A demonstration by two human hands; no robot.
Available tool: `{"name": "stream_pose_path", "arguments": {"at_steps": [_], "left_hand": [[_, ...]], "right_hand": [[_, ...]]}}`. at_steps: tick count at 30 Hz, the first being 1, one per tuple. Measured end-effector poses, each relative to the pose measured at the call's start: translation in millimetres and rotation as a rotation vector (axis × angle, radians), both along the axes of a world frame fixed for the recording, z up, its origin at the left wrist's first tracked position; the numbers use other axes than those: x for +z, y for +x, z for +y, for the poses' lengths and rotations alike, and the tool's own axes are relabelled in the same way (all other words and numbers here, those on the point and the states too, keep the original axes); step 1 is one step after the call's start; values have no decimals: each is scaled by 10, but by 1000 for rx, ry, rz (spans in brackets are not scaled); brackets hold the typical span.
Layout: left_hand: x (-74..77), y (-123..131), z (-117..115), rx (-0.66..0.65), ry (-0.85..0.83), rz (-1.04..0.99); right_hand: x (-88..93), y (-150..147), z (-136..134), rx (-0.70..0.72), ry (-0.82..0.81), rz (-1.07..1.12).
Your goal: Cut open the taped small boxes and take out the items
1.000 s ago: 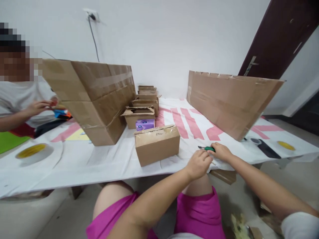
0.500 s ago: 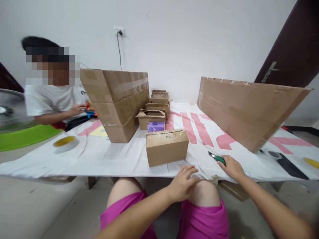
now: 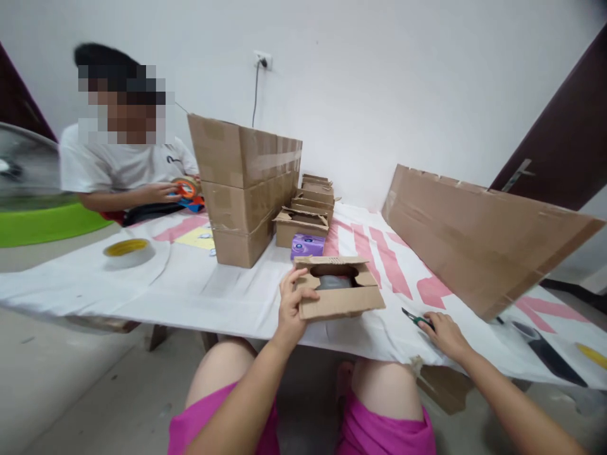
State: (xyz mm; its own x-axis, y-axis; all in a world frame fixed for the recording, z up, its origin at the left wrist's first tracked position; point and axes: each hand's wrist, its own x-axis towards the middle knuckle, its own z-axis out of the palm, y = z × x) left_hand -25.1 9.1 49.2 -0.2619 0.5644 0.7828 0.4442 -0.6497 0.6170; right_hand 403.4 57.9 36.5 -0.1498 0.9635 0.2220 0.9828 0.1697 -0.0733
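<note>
My left hand (image 3: 291, 309) is closed on the left end of a small cardboard box (image 3: 341, 304) near the table's front edge. The box's slotted opening faces up toward me, and something grey shows inside. My right hand (image 3: 446, 332) rests low over the tabletop, fingers around a green utility knife (image 3: 418, 319) whose blade end points left toward the box. Just behind the box lies a purple printed packet (image 3: 308, 246). A row of open cardboard boxes (image 3: 302, 232) stretches back from it.
Stacked sealed cartons (image 3: 227, 205) stand left of centre. A large cardboard piece (image 3: 474, 234) rises at the right. At left, a seated person holds an orange and blue tape dispenser (image 3: 188, 191). A tape roll (image 3: 128, 251) lies on the white-and-pink tablecloth (image 3: 227, 297); a fan (image 3: 28, 170) stands far left.
My left hand has moved from near my knee onto the box, which is now tipped so its opening shows. My right hand still holds the knife. The camera view has shifted somewhat.
</note>
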Motion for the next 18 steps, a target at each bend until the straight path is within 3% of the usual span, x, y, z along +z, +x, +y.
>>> {"name": "stream_pose_path", "arguments": {"at_steps": [3, 6, 8, 10, 13, 18], "left_hand": [[-133, 91, -120, 38, 63, -25], [-208, 130, -147, 120, 72, -30], [-248, 143, -137, 150, 85, -32], [-285, 163, -131, 164, 95, -33], [-326, 215, -154, 169, 83, -24], [-341, 256, -222, 141, 99, -27]], "right_hand": [[334, -214, 169, 33, 74, 63], [772, -696, 236, 111, 136, 167], [1048, -1139, 209, 255, 114, 296], [1250, -1609, 178, 476, -23, 280], [1357, -2206, 237, 688, -232, 88], [1228, -2679, 560, 653, -356, -162]]}}
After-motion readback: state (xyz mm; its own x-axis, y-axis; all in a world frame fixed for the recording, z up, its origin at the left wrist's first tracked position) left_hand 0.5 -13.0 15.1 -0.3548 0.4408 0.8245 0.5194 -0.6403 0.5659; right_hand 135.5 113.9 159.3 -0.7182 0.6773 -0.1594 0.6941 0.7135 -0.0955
